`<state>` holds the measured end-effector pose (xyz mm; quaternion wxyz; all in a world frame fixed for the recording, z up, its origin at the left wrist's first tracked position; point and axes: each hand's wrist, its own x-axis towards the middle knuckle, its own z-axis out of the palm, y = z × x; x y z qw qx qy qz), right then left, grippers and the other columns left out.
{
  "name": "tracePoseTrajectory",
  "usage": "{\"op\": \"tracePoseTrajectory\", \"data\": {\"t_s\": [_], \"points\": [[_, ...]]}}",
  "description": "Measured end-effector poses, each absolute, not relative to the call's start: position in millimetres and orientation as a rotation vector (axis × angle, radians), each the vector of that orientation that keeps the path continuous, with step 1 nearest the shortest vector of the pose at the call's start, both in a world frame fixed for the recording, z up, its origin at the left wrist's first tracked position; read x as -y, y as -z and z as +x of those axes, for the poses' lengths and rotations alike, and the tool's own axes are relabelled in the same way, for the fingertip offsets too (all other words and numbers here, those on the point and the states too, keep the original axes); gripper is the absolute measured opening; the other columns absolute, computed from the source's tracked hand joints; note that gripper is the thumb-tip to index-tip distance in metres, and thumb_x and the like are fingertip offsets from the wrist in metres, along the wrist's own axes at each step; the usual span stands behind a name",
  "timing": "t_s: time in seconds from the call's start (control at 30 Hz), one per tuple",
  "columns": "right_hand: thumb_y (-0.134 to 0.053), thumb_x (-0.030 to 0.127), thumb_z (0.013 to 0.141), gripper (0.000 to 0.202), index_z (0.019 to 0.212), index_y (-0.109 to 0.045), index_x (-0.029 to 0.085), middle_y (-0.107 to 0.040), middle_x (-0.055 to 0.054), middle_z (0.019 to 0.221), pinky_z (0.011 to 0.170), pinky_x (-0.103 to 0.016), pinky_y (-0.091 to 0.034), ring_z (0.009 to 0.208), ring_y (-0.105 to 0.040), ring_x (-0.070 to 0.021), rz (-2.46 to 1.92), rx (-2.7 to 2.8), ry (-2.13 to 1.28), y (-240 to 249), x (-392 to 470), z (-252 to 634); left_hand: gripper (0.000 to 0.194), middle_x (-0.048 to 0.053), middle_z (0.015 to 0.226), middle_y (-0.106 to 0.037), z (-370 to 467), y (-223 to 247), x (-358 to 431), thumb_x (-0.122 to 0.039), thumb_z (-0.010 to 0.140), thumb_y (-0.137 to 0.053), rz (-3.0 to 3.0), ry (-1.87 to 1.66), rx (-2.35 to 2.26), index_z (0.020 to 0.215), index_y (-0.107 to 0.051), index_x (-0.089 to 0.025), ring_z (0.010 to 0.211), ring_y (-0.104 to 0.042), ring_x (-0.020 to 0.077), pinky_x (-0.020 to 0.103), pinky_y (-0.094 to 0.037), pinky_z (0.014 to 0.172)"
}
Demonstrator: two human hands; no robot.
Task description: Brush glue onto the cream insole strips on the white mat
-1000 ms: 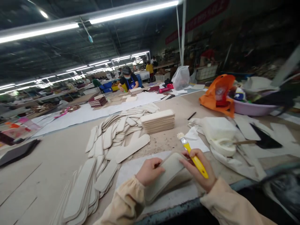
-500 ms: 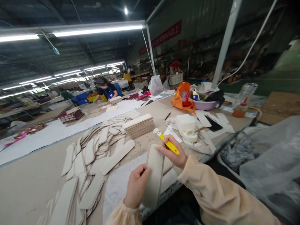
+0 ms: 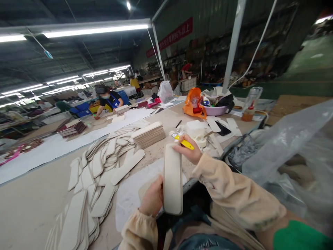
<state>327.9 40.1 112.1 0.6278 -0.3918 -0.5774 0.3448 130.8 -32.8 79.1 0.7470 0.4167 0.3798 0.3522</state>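
Observation:
Upright in front of me is a long cream panel with rounded corners (image 3: 172,184), its edge showing as layered. My left hand (image 3: 153,197) grips its left edge. At its top end, my right hand (image 3: 191,150) pinches the panel between fingers and thumb while also holding a yellow-handled brush (image 3: 187,144), bristles pointing left. Partly hidden behind my left hand, another pale panel (image 3: 143,187) lies on a white paper sheet (image 3: 127,201). Many similar panels (image 3: 102,178) lie in an overlapping heap to the left. Behind it stands a neat stack of panels (image 3: 148,135).
Beyond the brush are a white container (image 3: 195,129) and a dark flat piece (image 3: 223,128). Farther back sit an orange bag (image 3: 194,104), a lilac basin (image 3: 215,110) and a bottle of amber liquid (image 3: 248,113). Clear plastic sheeting (image 3: 291,166) hangs at right. A co-worker (image 3: 108,99) bends over the far table.
The panel has swung from a slant to nearly upright, and its lower end has come right. Both hands still hold it, the brush staying in my right. My view has turned slightly right.

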Motion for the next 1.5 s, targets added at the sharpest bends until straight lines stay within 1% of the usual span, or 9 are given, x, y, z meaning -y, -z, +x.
{"op": "tracePoseTrajectory", "data": {"t_s": [0.1, 0.2, 0.27, 0.5, 0.8, 0.97, 1.2, 1.37, 1.5], "points": [[-0.071, 0.039, 0.069, 0.036, 0.082, -0.040, 0.025, -0.038, 0.009, 0.061, 0.051, -0.022, -0.032, 0.052, -0.036, -0.0097, -0.895, 1.267, -0.824, -108, -49, 337, 0.058, 0.012, 0.091, -0.070, 127, -66, 50, -0.065, 0.077, -0.047, 0.753, -0.592, -0.733, 0.105, -0.063, -0.017, 0.086, -0.066, 0.0282, 0.039, -0.052, 0.069], [-0.072, 0.041, 0.068, 0.039, 0.082, -0.040, 0.025, -0.037, 0.009, 0.060, 0.051, -0.022, -0.032, 0.052, -0.035, -0.0098, -0.921, 1.238, -0.841, -101, -56, 343, 0.051, 0.015, 0.101, -0.068, 125, -49, 66, -0.051, 0.072, -0.065, 0.726, -0.525, -0.713, 0.107, -0.060, -0.014, 0.089, -0.067, 0.0292, 0.035, -0.054, 0.068], [-0.072, 0.042, 0.067, 0.039, 0.082, -0.040, 0.024, -0.037, 0.008, 0.060, 0.051, -0.022, -0.032, 0.052, -0.035, -0.0098, -0.930, 1.225, -0.835, -97, -60, 345, 0.046, 0.016, 0.103, -0.068, 126, -41, 73, -0.042, 0.072, -0.069, 0.732, -0.550, -0.753, 0.106, -0.060, -0.011, 0.091, -0.067, 0.0284, 0.030, -0.055, 0.067], [-0.071, 0.040, 0.067, 0.038, 0.082, -0.040, 0.024, -0.039, 0.009, 0.060, 0.050, -0.022, -0.032, 0.052, -0.036, -0.0098, -0.969, 1.228, -0.829, -84, -70, 344, 0.042, 0.014, 0.087, -0.069, 131, -34, 72, -0.039, 0.072, -0.071, 0.741, -0.629, -0.858, 0.100, -0.063, -0.009, 0.081, -0.068, 0.0222, 0.021, -0.054, 0.058], [-0.071, 0.041, 0.068, 0.036, 0.082, -0.042, 0.024, -0.040, 0.008, 0.062, 0.050, -0.023, -0.031, 0.053, -0.037, -0.0106, -1.012, 1.284, -0.795, -77, -86, 343, 0.042, 0.011, 0.082, -0.068, 135, -35, 66, -0.039, 0.071, -0.071, 0.726, -0.739, -0.962, 0.098, -0.065, -0.007, 0.072, -0.063, 0.0146, 0.018, -0.052, 0.055], [-0.067, 0.044, 0.071, 0.034, 0.083, -0.042, 0.024, -0.039, 0.007, 0.060, 0.049, -0.024, -0.030, 0.051, -0.036, -0.0115, -1.080, 1.360, -0.758, -78, -92, 343, 0.046, 0.010, 0.083, -0.068, 137, -32, 59, -0.040, 0.066, -0.075, 0.694, -0.761, -1.028, 0.098, -0.066, -0.008, 0.071, -0.062, 0.0144, 0.018, -0.051, 0.054], [-0.065, 0.045, 0.074, 0.032, 0.082, -0.042, 0.024, -0.039, 0.006, 0.061, 0.048, -0.025, -0.031, 0.052, -0.038, -0.0121, -1.085, 1.426, -0.730, -71, -102, 342, 0.058, 0.010, 0.074, -0.069, 138, -1, 45, -0.047, 0.051, -0.082, 0.667, -0.784, -1.058, 0.092, -0.067, -0.009, 0.060, -0.061, 0.0161, 0.021, -0.047, 0.048], [-0.064, 0.043, 0.076, 0.030, 0.084, -0.042, 0.024, -0.037, 0.006, 0.061, 0.048, -0.025, -0.029, 0.052, -0.036, -0.0120, -1.075, 1.457, -0.752, -70, -109, 339, 0.056, 0.009, 0.078, -0.069, 140, 10, 41, -0.041, 0.045, -0.085, 0.626, -0.885, -1.083, 0.089, -0.066, -0.012, 0.066, -0.062, 0.0199, 0.027, -0.049, 0.055], [-0.062, 0.040, 0.078, 0.027, 0.083, -0.041, 0.024, -0.037, 0.006, 0.061, 0.048, -0.025, -0.029, 0.052, -0.035, -0.0121, -1.063, 1.484, -0.725, -75, -112, 336, 0.051, 0.009, 0.077, -0.069, 139, 11, 38, -0.039, 0.047, -0.084, 0.619, -0.917, -1.044, 0.086, -0.066, -0.011, 0.070, -0.062, 0.0209, 0.030, -0.049, 0.061]]}}
